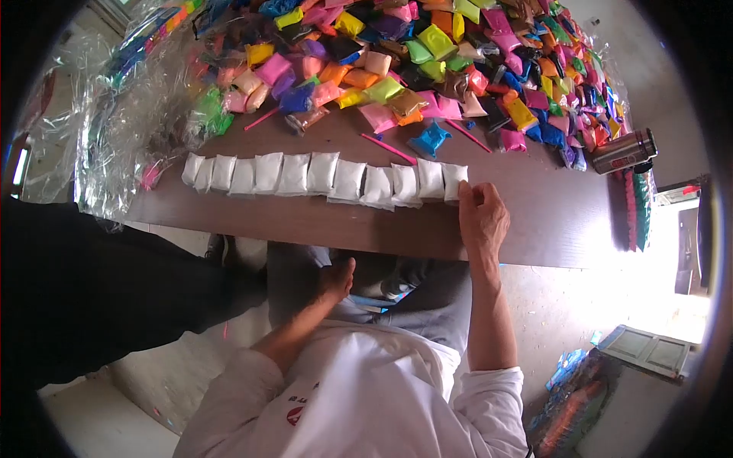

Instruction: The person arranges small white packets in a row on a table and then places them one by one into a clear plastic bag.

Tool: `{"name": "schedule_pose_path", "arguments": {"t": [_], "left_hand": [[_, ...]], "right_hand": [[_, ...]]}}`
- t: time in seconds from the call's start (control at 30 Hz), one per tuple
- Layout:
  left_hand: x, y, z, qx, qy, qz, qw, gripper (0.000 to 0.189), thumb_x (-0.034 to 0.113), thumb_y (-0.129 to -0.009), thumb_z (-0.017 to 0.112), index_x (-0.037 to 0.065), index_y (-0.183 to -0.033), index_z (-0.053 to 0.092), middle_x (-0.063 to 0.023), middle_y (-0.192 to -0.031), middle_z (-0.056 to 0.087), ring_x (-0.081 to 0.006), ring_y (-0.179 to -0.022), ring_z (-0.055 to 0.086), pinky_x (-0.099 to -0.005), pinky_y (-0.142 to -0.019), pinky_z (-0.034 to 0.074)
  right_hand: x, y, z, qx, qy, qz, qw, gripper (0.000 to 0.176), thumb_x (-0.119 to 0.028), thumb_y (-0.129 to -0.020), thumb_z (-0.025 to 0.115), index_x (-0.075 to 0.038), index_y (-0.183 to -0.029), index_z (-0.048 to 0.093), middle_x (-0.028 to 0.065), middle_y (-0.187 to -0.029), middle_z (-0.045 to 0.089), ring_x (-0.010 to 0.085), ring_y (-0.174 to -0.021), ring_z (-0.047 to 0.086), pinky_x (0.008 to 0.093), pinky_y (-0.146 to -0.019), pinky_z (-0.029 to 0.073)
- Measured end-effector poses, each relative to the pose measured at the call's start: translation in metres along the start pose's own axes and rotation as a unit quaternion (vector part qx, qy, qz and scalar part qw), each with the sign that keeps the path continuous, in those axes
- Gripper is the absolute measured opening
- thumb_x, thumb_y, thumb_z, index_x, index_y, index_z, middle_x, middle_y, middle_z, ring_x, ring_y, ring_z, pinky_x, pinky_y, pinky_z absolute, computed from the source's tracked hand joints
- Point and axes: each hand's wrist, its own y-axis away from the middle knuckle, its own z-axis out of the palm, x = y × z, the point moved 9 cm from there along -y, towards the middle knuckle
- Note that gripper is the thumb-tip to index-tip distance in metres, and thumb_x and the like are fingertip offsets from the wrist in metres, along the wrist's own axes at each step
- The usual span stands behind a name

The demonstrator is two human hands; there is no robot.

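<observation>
A row of several small white packets (293,174) runs across the brown table, side by side and some overlapping. At the row's right end, my right hand (484,220) has its thumb and fingers closed at the edge of the last white packet (456,182). My left hand (336,281) rests low over my lap, below the table edge. Its thumb points up, apart from the other fingers, which are partly hidden; I see nothing held in it. Just behind the row lie a blue packet (431,139) and thin pink sticks (467,136).
A large heap of colourful packets (435,46) covers the back of the table (321,225). Crumpled clear plastic (114,145) hangs at the left. A metal tumbler (624,151) lies at the right edge. Someone's dark-clothed limb (137,282) reaches in from the left.
</observation>
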Motion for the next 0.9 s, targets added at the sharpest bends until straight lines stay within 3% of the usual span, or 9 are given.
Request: {"name": "schedule_pose_path", "arguments": {"t": [0.17, 0.23, 0.37, 0.5, 0.57, 0.6, 0.67, 0.7, 0.9], "left_hand": [[-0.005, -0.016, -0.002, 0.003, 0.004, 0.029, 1.000, 0.050, 0.052, -0.085, 0.059, 0.009, -0.060, 0.051, 0.0004, -0.052, 0.049, -0.0107, -0.043, 0.048, -0.0255, -0.040, 0.037], [0.001, -0.008, 0.000, 0.007, 0.033, 0.023, 0.999, 0.050, 0.053, -0.085, 0.059, 0.010, -0.060, 0.051, 0.0005, -0.052, 0.049, -0.0108, -0.043, 0.048, -0.0257, -0.040, 0.037], [-0.003, -0.009, 0.001, -0.033, 0.069, 0.014, 0.997, 0.050, 0.055, -0.083, 0.060, 0.011, -0.060, 0.051, 0.0012, -0.053, 0.050, -0.0101, -0.045, 0.049, -0.0256, -0.041, 0.038], [-0.009, -0.023, -0.005, 0.013, -0.026, 0.064, 0.998, 0.049, 0.054, -0.083, 0.060, 0.013, -0.059, 0.051, 0.0023, -0.053, 0.049, -0.0092, -0.046, 0.048, -0.0250, -0.042, 0.037], [-0.018, -0.017, -0.003, 0.044, 0.135, -0.022, 0.990, 0.047, 0.052, -0.085, 0.059, 0.014, -0.059, 0.050, 0.0030, -0.053, 0.049, -0.0089, -0.046, 0.047, -0.0249, -0.042, 0.036], [-0.020, -0.016, -0.004, 0.049, 0.137, -0.023, 0.989, 0.047, 0.052, -0.085, 0.059, 0.014, -0.059, 0.050, 0.0030, -0.053, 0.049, -0.0089, -0.046, 0.047, -0.0249, -0.042, 0.036], [-0.014, -0.020, 0.000, -0.010, 0.117, 0.043, 0.992, 0.045, 0.051, -0.086, 0.058, 0.015, -0.060, 0.050, 0.0030, -0.054, 0.048, -0.0090, -0.044, 0.045, -0.0257, -0.041, 0.035], [-0.014, -0.019, 0.005, -0.041, 0.142, 0.012, 0.989, 0.045, 0.050, -0.087, 0.056, 0.014, -0.060, 0.050, 0.0024, -0.053, 0.048, -0.0092, -0.043, 0.044, -0.0264, -0.041, 0.035], [-0.005, -0.010, 0.001, -0.008, 0.072, -0.011, 0.997, 0.047, 0.046, -0.089, 0.051, 0.011, -0.058, 0.049, 0.0006, -0.049, 0.045, -0.0119, -0.041, 0.044, -0.0281, -0.041, 0.036]], "right_hand": [[-0.004, 0.000, -0.001, 0.007, 0.050, -0.038, 0.998, 0.023, -0.026, -0.080, 0.066, -0.005, -0.088, 0.064, 0.0141, -0.095, 0.065, 0.0325, -0.089, 0.060, 0.0386, -0.076, 0.047], [-0.031, 0.008, -0.014, 0.102, 0.045, -0.188, 0.976, 0.022, -0.020, -0.081, 0.064, -0.009, -0.100, 0.065, 0.0152, -0.118, 0.057, 0.0339, -0.109, 0.053, 0.0395, -0.089, 0.043], [-0.069, 0.025, 0.002, 0.043, 0.071, -0.331, 0.940, 0.032, -0.015, -0.084, 0.060, -0.013, -0.115, 0.061, 0.0143, -0.136, 0.044, 0.0352, -0.127, 0.039, 0.0465, -0.100, 0.034], [-0.069, 0.032, 0.034, -0.036, 0.083, -0.336, 0.937, 0.033, -0.013, -0.085, 0.057, -0.013, -0.118, 0.059, 0.0112, -0.135, 0.047, 0.0333, -0.128, 0.039, 0.0477, -0.103, 0.029], [-0.066, 0.032, 0.034, -0.033, 0.095, -0.340, 0.935, 0.034, -0.014, -0.086, 0.056, -0.014, -0.120, 0.059, 0.0110, -0.135, 0.047, 0.0328, -0.128, 0.039, 0.0480, -0.104, 0.028], [-0.068, 0.034, 0.034, -0.030, 0.110, -0.339, 0.934, 0.035, -0.015, -0.087, 0.056, -0.014, -0.121, 0.058, 0.0108, -0.135, 0.047, 0.0323, -0.128, 0.038, 0.0484, -0.104, 0.027], [-0.080, 0.037, 0.029, -0.026, 0.107, -0.344, 0.932, 0.036, -0.018, -0.087, 0.055, -0.015, -0.123, 0.057, 0.0107, -0.135, 0.046, 0.0324, -0.129, 0.037, 0.0489, -0.105, 0.025], [-0.088, 0.040, 0.028, -0.028, 0.109, -0.353, 0.929, 0.036, -0.019, -0.087, 0.055, -0.016, -0.123, 0.057, 0.0106, -0.136, 0.046, 0.0324, -0.129, 0.037, 0.0489, -0.105, 0.024], [-0.113, 0.059, 0.053, -0.085, 0.105, -0.404, 0.905, 0.032, -0.020, -0.084, 0.059, -0.014, -0.115, 0.060, 0.0117, -0.135, 0.046, 0.0335, -0.130, 0.034, 0.0534, -0.105, 0.023]]}}
